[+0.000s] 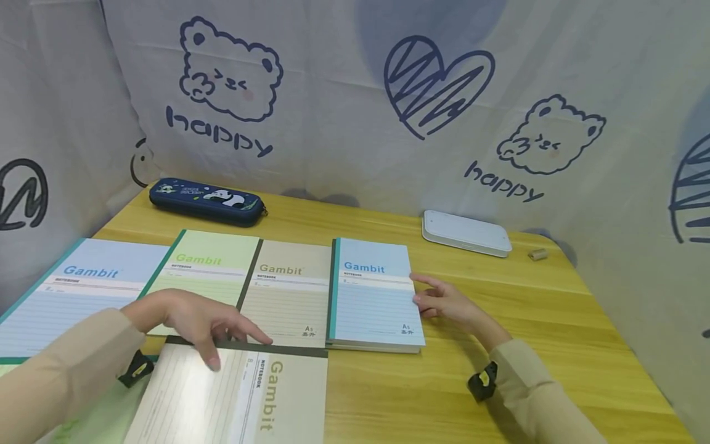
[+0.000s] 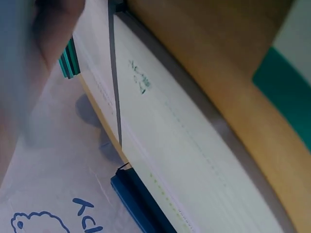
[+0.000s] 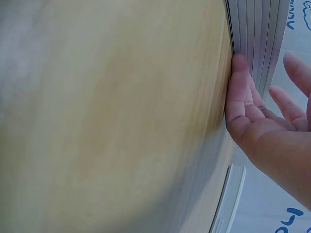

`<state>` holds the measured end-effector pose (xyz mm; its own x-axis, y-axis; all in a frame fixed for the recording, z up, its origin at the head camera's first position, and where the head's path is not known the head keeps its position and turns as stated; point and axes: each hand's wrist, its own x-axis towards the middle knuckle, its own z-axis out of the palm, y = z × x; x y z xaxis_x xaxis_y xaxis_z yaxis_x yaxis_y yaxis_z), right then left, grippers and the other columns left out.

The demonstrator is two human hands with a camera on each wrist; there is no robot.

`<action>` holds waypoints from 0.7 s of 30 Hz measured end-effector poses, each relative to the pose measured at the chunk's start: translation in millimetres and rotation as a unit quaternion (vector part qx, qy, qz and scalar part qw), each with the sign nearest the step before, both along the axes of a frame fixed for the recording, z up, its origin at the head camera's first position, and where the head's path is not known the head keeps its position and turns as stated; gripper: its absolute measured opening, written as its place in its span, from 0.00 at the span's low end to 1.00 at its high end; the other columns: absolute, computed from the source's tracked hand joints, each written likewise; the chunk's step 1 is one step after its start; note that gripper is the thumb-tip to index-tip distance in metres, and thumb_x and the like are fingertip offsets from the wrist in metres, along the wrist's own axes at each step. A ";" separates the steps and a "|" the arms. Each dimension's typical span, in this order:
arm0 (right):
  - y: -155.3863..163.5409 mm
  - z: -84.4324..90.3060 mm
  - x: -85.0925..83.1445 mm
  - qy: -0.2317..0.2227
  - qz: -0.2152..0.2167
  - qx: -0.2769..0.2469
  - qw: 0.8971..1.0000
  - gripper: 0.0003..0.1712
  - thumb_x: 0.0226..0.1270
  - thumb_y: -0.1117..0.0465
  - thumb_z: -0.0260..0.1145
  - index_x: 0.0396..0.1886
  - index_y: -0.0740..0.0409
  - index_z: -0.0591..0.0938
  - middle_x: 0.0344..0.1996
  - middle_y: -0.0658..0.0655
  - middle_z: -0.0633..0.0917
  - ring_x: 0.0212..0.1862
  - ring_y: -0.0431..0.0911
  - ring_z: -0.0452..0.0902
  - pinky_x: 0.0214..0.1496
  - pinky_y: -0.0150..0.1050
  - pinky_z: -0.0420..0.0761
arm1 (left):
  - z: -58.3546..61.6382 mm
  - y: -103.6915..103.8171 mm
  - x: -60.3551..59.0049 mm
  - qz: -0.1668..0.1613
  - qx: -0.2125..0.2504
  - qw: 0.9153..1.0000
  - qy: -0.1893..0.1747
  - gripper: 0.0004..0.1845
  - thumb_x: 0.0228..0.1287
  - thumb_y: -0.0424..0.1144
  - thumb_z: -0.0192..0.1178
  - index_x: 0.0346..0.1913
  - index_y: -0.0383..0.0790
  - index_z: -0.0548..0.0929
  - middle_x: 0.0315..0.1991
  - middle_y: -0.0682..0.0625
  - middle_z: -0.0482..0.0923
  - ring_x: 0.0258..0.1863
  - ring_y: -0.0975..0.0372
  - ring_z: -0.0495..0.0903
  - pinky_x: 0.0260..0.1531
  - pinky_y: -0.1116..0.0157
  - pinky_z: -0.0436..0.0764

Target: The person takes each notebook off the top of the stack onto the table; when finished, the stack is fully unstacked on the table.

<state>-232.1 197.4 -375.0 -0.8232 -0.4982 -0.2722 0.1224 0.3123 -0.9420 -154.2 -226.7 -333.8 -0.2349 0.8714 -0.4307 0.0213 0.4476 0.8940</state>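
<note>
My left hand (image 1: pixel 202 320) lies over the dark spine of the nearest beige notebook (image 1: pixel 294 394), thumb on its cover and fingers at the spine edge. That notebook lies turned sideways, partly over a green notebook (image 1: pixel 100 407). At the right end of the row, fingertips of my right hand (image 1: pixel 446 302) touch the side of a blue notebook stack (image 1: pixel 377 296); the right wrist view shows its page edges (image 3: pixel 260 34) against the fingers. A beige notebook (image 1: pixel 288 296), a light green one (image 1: pixel 213 250) and another blue one (image 1: pixel 94 290) lie farther left in the row.
A dark blue panda pencil case (image 1: pixel 205 200) sits at the back left. Toward the back right are a flat white case (image 1: pixel 466 233) and a small tan object (image 1: pixel 537 253). Printed cloth (image 1: pixel 333 92) hangs around the wooden table (image 1: pixel 532 320).
</note>
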 end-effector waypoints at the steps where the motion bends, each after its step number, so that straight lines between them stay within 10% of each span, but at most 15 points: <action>1: 0.0 0.1 0.1 0.000 0.000 0.000 1.000 0.35 0.64 0.66 0.56 0.67 0.66 0.53 0.40 0.61 0.76 0.33 0.43 0.71 0.33 0.31 0.72 | 1.6 0.2 0.1 0.008 -0.011 1.000 0.008 0.35 0.52 0.30 0.61 0.65 0.34 0.61 0.51 0.48 0.74 0.44 0.58 0.76 0.45 0.65 0.74; 10: -0.2 1.5 1.5 0.004 0.002 0.003 1.000 0.35 0.64 0.66 0.56 0.67 0.66 0.53 0.41 0.61 0.76 0.34 0.42 0.73 0.35 0.32 0.74 | 15.9 0.1 2.6 0.068 -0.087 0.988 0.105 0.20 0.55 0.33 0.60 0.52 0.37 0.76 0.48 0.50 0.74 0.44 0.58 0.74 0.45 0.67 0.71; 21: -0.6 2.6 2.2 0.008 -0.001 0.012 1.000 0.35 0.63 0.65 0.57 0.67 0.65 0.53 0.41 0.62 0.76 0.34 0.43 0.73 0.35 0.32 0.74 | 13.3 0.8 1.2 0.125 -0.087 0.981 0.120 0.15 0.56 0.33 0.59 0.48 0.33 0.77 0.40 0.47 0.77 0.38 0.57 0.75 0.38 0.64 0.75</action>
